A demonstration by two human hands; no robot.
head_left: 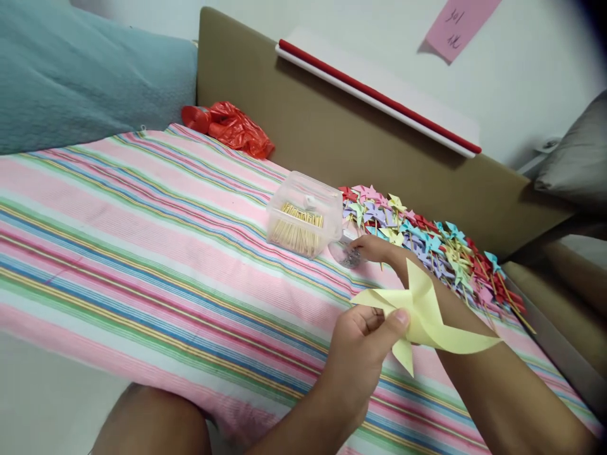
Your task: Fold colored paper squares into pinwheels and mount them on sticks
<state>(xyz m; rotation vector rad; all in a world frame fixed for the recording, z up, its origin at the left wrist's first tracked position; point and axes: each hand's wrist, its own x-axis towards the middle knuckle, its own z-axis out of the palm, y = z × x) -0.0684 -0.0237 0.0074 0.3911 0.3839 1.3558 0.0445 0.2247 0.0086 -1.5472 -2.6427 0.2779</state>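
Here, L hand (360, 341) pinches yellow pinwheel (423, 314) (pink note (458, 22) illegible).

A red bag (231, 128) lies at the striped sheet's (142, 240) far edge against the headboard (303, 120), a blue pillow (80, 69) on its far-left corner, a pink note (458, 22) on the wall (521, 76) above.

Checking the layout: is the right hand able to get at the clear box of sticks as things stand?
Probably yes. The right hand is at a small clear dish right beside the box of sticks; nothing lies between them. The left hand holds a yellow pinwheel.
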